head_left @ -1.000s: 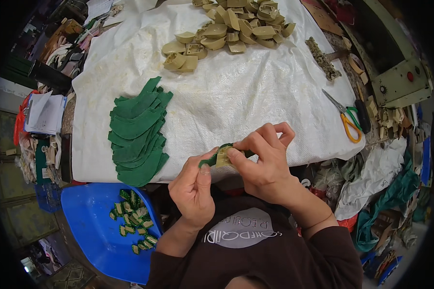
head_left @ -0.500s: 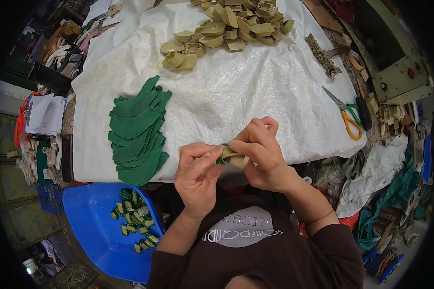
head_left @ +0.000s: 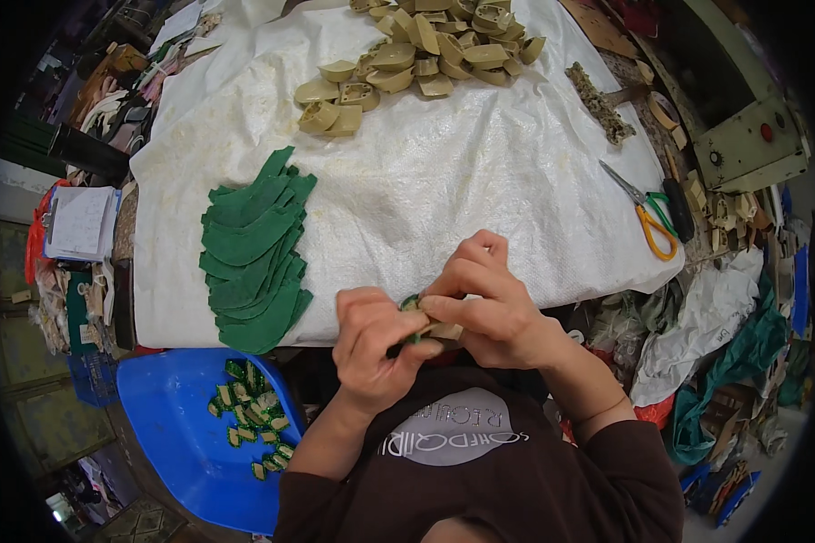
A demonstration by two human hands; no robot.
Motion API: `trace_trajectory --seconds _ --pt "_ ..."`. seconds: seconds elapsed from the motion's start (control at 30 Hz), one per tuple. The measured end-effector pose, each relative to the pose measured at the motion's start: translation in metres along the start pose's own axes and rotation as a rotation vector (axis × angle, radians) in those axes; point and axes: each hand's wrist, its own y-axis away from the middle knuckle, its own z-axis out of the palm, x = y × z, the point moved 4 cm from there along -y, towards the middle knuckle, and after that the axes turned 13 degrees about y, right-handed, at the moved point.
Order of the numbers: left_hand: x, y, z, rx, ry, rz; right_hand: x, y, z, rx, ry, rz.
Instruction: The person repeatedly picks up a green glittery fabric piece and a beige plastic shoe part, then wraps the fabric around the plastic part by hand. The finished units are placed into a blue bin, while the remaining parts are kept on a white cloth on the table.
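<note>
Between my two hands, just off the table's near edge, is a small beige shoe heel [head_left: 444,331] with green material around part of it. My left hand [head_left: 371,344] pinches its left side, fingers curled over the green part. My right hand [head_left: 489,294] grips the other side, thumb and fingers closed on it. My fingers hide much of the heel. Left of my hands lies an overlapping stack of curved green fabric pieces [head_left: 254,253]. At the far side is a heap of bare beige heels [head_left: 417,59].
A white woven sheet [head_left: 380,199] covers the table. At lower left, a blue tub [head_left: 190,462] holds several green-covered heels [head_left: 249,407]. Orange-handled scissors [head_left: 654,231] lie at the right, near a crusted stick [head_left: 598,101]. A clipboard with papers [head_left: 81,222] is at the left.
Both hands have shifted slightly down toward my body with the heel. My left fingers have curled further over its green side.
</note>
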Motion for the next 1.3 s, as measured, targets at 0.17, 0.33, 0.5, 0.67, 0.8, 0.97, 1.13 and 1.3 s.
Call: trace_trajectory --seconds 0.17,0.33,0.5,0.67,0.8,0.97,1.13,1.3 --pt "0.001 0.003 -0.016 -0.051 -0.166 0.088 -0.003 -0.001 -0.002 0.048 0.216 -0.025" --pt "-0.004 0.0 -0.036 0.04 -0.154 0.025 -0.012 -0.005 -0.019 0.115 -0.084 0.186" --pt "0.008 -0.007 -0.02 0.082 0.077 0.062 0.01 0.036 0.029 0.299 -0.902 0.696" --pt "0.01 -0.002 -0.01 -0.128 0.166 0.001 0.001 0.04 0.029 0.449 -1.082 0.755" --pt "0.014 -0.001 -0.004 -0.224 -0.103 0.076 -0.004 0.052 0.024 0.458 -1.115 0.775" --pt "0.014 -0.002 0.005 -0.302 -0.276 0.112 -0.007 0.049 0.02 0.286 -0.743 0.65" --pt "0.017 -0.006 0.01 -0.339 -0.366 0.084 -0.008 0.038 0.016 0.204 -0.488 0.55" --pt "0.008 -0.008 0.006 -0.329 -0.298 -0.025 0.003 0.036 0.018 0.095 -0.477 0.526"
